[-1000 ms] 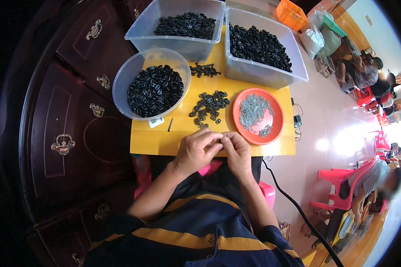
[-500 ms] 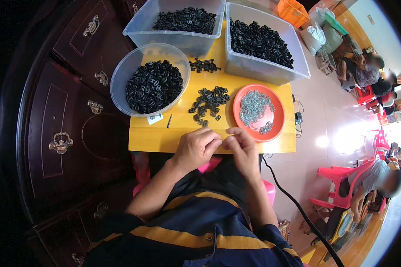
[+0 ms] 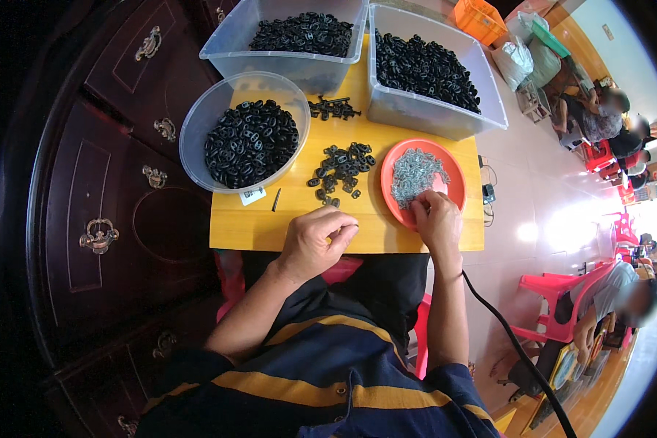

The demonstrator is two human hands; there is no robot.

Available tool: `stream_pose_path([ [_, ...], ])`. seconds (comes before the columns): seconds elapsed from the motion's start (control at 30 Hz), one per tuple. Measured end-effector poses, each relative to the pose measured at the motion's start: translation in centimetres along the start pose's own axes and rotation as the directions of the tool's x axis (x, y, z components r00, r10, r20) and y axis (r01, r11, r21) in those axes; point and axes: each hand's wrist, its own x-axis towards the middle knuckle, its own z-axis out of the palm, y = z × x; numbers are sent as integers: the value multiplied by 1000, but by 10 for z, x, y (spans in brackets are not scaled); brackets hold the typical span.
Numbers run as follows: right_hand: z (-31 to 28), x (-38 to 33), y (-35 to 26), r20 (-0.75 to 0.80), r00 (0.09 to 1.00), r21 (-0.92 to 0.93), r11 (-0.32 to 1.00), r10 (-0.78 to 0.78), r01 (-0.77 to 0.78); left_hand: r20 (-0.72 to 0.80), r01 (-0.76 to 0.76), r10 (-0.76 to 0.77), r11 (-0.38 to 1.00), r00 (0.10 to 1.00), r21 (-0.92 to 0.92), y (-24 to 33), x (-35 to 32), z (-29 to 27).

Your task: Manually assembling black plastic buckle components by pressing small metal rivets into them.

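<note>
Two hands have parted: our right hand [image 3: 436, 219] now pinches metal clips [image 3: 415, 174] in the orange dish [image 3: 453, 175], while our left hand [image 3: 318, 239] stays curled shut at centre frame.

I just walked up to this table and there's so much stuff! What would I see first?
Likely the orange plate of small silvery metal bits at the table's right edge, where the right hand reaches in. Next, the heaps of black plastic pieces: a round clear bowl on the left and two clear tubs at the back. The left hand is curled at the yellow table's near edge.
</note>
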Motion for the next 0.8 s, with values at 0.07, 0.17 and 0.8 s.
stream_pose_path([
  [0.07, 1, 1, -2, 3, 1000, -25, 1000, 17, -17, -6, 11, -11, 1000, 1000, -13, 0, 0, 0],
  [0.17, -1, 1, -7, 4, 999, -62, 997, 41, -41, -21, 51, -51, 998, 998, -37, 4, 1, -2],
  [0.8, -9, 5, 3, 79, 997, 57, 998, 0, -5, -31, 157, -171, 950, 985, -272, -2, -2, -2],
])
